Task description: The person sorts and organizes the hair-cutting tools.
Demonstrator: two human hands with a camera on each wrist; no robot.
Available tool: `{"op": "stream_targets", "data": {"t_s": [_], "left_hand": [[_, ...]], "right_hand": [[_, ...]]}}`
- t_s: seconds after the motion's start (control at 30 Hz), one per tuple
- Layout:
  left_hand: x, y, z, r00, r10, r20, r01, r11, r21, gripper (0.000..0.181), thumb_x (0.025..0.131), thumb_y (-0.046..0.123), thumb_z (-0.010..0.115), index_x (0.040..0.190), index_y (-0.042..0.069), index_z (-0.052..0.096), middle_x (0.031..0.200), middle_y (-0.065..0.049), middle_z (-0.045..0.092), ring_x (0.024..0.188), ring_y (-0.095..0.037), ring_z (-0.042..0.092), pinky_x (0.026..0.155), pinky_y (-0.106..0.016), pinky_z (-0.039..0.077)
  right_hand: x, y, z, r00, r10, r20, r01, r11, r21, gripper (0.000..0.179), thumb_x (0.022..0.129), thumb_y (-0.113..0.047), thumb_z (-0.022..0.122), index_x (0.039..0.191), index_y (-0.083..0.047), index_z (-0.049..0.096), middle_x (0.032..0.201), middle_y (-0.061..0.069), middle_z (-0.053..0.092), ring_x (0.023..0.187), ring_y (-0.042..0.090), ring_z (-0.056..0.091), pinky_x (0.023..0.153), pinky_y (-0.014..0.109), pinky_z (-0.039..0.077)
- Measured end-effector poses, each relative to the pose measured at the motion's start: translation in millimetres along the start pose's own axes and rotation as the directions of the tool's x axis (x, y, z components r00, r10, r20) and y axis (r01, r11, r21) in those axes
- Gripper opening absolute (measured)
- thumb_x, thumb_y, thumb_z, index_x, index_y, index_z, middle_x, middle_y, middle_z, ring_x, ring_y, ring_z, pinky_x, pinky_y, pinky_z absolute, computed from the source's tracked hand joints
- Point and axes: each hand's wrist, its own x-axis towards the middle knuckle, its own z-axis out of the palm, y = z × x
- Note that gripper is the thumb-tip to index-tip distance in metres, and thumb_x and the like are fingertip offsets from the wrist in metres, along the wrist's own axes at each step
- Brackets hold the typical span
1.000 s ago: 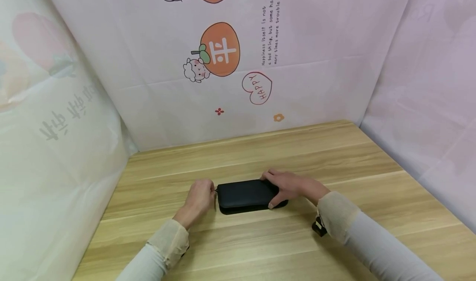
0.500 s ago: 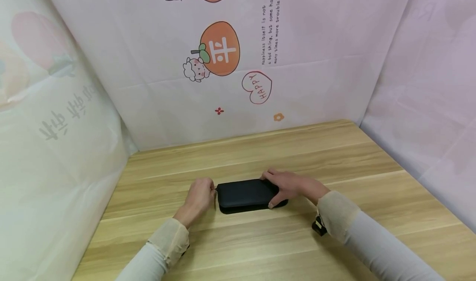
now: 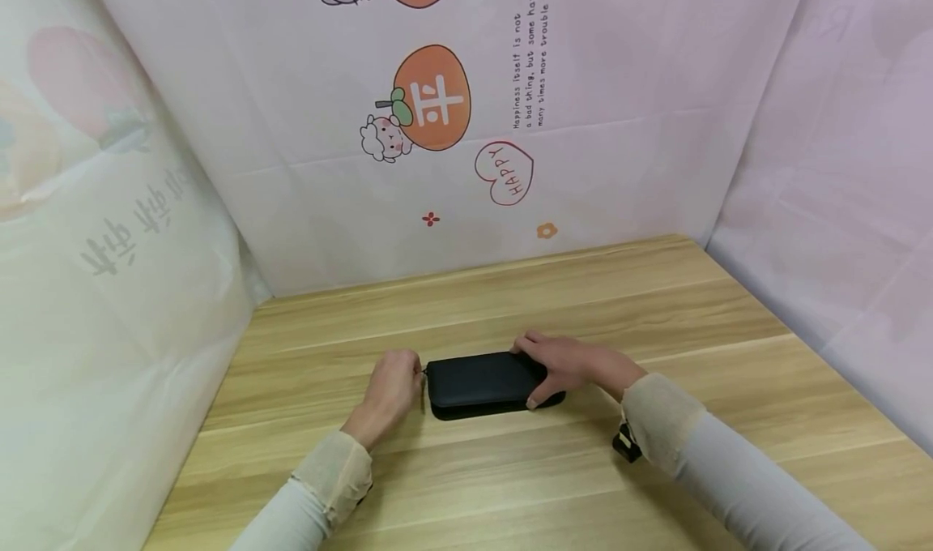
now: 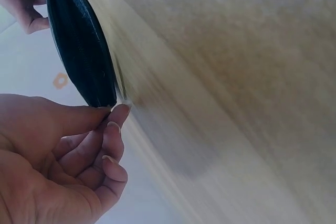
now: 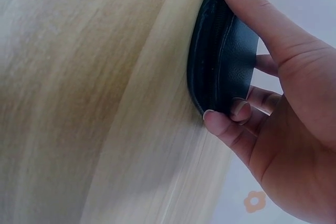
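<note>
A black zip-around wallet (image 3: 481, 381) with a smooth leather-like cover lies flat on the wooden table. At its left end my left hand (image 3: 392, 385) pinches a small zipper pull between thumb and forefinger; the pull itself is mostly hidden by the fingertips. In the left wrist view, my left hand (image 4: 63, 156) has its other fingers curled beside the wallet's corner (image 4: 79, 40). My right hand (image 3: 564, 365) grips the wallet's right end, thumb on the near edge and fingers over the far side. The right wrist view shows the zipper (image 5: 218, 40) running along the edge under the thumb.
The wood-grain table (image 3: 481, 486) ends at a white printed sheet (image 3: 328, 211) hung behind it. More sheets hang along the left (image 3: 124, 332) and right sides. A small black device (image 3: 625, 444) sits under the right wrist cuff.
</note>
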Motion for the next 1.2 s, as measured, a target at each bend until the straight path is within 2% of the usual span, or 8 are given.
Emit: {"op": "stream_targets", "data": {"t_s": [0.13,0.37,0.63,0.97,1.07,1.2], "left_hand": [[-1.1,0.0,0.4,1.000,0.003,0.009,-0.003,1.000,-0.010,0.020,0.087,-0.008,0.067,0.070,0.001,0.072,0.065,-0.005,0.065,0.052,-0.013,0.050,0.050,-0.027,0.045],[-1.9,0.0,1.1,0.997,-0.012,0.074,0.013,1.000,-0.012,0.011,0.089,-0.003,0.071,0.080,0.001,0.075,0.079,-0.009,0.072,0.061,-0.014,0.057,0.057,-0.028,0.051],[-4.1,-0.3,1.6,0.992,0.023,0.126,-0.021,1.000,-0.020,0.016,0.090,-0.003,0.069,0.077,0.005,0.069,0.073,-0.002,0.063,0.061,-0.014,0.052,0.058,-0.029,0.046],[-5.1,-2.2,1.4,0.990,0.038,0.139,-0.030,0.998,-0.054,0.020,0.092,-0.002,0.067,0.074,0.007,0.064,0.065,0.001,0.056,0.057,-0.013,0.048,0.056,-0.028,0.042],[-6.3,-2.5,-0.7,0.986,0.041,0.162,-0.029,0.997,-0.075,0.020,0.092,-0.002,0.068,0.075,0.007,0.063,0.065,0.001,0.055,0.058,-0.013,0.048,0.056,-0.028,0.041],[-7.7,-1.9,-6.3,0.972,0.052,0.230,-0.023,0.992,-0.126,0.017,0.093,-0.002,0.067,0.078,0.005,0.064,0.064,0.002,0.054,0.059,-0.013,0.047,0.056,-0.028,0.041]], "right_hand": [[0.1,1.0,0.4,1.000,-0.004,-0.003,0.004,1.000,0.002,0.080,0.082,-0.049,0.085,0.143,-0.015,0.044,0.138,0.007,0.045,0.108,0.025,0.058,0.098,0.047,0.047],[1.7,3.5,1.8,1.000,-0.009,-0.011,0.009,1.000,0.004,0.080,0.082,-0.049,0.084,0.143,-0.015,0.044,0.139,0.007,0.045,0.108,0.026,0.058,0.098,0.047,0.047],[0.7,2.8,1.5,1.000,-0.013,-0.011,0.013,1.000,0.007,0.081,0.081,-0.049,0.085,0.143,-0.014,0.045,0.138,0.008,0.046,0.110,0.026,0.058,0.099,0.047,0.047],[1.1,3.0,2.1,1.000,0.004,-0.010,-0.003,1.000,0.016,0.081,0.081,-0.048,0.086,0.143,-0.017,0.045,0.139,0.006,0.045,0.112,0.026,0.058,0.099,0.047,0.046],[1.0,2.4,2.4,1.000,0.008,-0.009,-0.008,1.000,0.019,0.081,0.081,-0.048,0.086,0.143,-0.017,0.044,0.140,0.006,0.045,0.112,0.027,0.058,0.099,0.047,0.046],[0.9,1.8,2.9,1.000,0.009,-0.008,-0.009,1.000,0.017,0.081,0.082,-0.048,0.085,0.144,-0.018,0.044,0.140,0.005,0.044,0.113,0.026,0.058,0.100,0.047,0.046]]}}
